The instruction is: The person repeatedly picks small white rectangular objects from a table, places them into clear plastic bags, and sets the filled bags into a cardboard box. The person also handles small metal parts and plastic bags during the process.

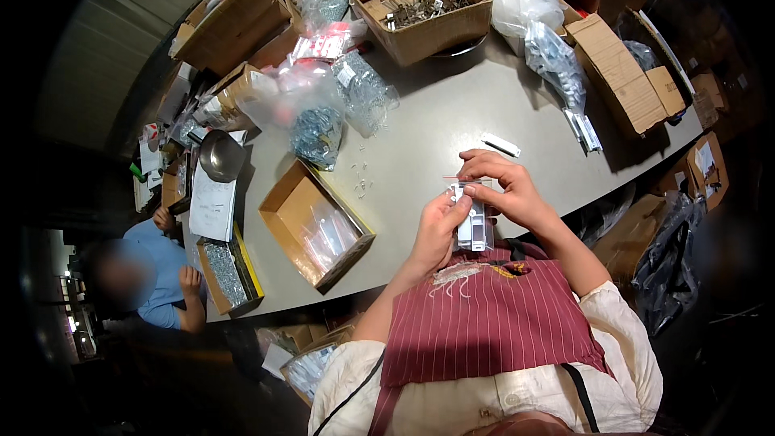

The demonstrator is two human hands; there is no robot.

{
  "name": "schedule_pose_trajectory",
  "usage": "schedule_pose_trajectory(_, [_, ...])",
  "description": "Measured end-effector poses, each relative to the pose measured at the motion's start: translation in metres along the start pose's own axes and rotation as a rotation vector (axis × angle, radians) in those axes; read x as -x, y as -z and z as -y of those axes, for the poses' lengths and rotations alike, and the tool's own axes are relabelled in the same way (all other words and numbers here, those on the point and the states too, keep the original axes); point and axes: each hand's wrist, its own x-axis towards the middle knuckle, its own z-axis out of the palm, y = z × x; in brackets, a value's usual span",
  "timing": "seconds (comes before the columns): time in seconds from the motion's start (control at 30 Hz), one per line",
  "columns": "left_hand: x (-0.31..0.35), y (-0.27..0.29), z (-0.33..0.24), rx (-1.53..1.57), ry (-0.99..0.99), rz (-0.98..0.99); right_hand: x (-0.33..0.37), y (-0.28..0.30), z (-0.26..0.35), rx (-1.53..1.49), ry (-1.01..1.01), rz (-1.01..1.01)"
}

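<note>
Close in front of my apron, both hands are closed on a small clear zip bag [476, 236] with white and grey parts inside. My left hand [437, 228] grips its left side, thumb pressed near the top. My right hand [513, 187] pinches at the bag's upper edge, where a thin reddish line shows. Just beyond the right fingers, a white elongated part [500, 144] with dark ends lies on the grey table [420, 117]. Exactly what the bag holds is partly hidden by the fingers.
An open cardboard box [311, 230] with clear bags stands left; small screws [361, 186] lie beside it. Bags of screws [317, 136], a carton of metal parts [420, 16], and a bag with white parts [583, 131] line the far side. A co-worker [153, 270] sits far left.
</note>
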Motion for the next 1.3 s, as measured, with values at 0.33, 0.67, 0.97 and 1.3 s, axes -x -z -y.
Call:
schedule_pose_trajectory(0.33, [0.028,-0.022,0.007,0.007,0.012,-0.173,0.04,-0.02,-0.006,-0.206,-0.067,0.027])
schedule_pose_trajectory(0.67, [0.045,-0.01,0.024,-0.069,-0.049,-0.08,0.053,-0.021,0.019,-0.276,-0.042,0.031])
schedule_pose_trajectory(0.97, [0.044,-0.015,-0.03,-0.473,-0.277,-0.326,0.026,-0.017,0.035,-0.082,-0.042,-0.069])
schedule_pose_trajectory(1.3, [0.037,-0.017,-0.041,-0.798,-0.649,-0.441,0.006,-0.02,0.047,0.051,0.146,-0.092])
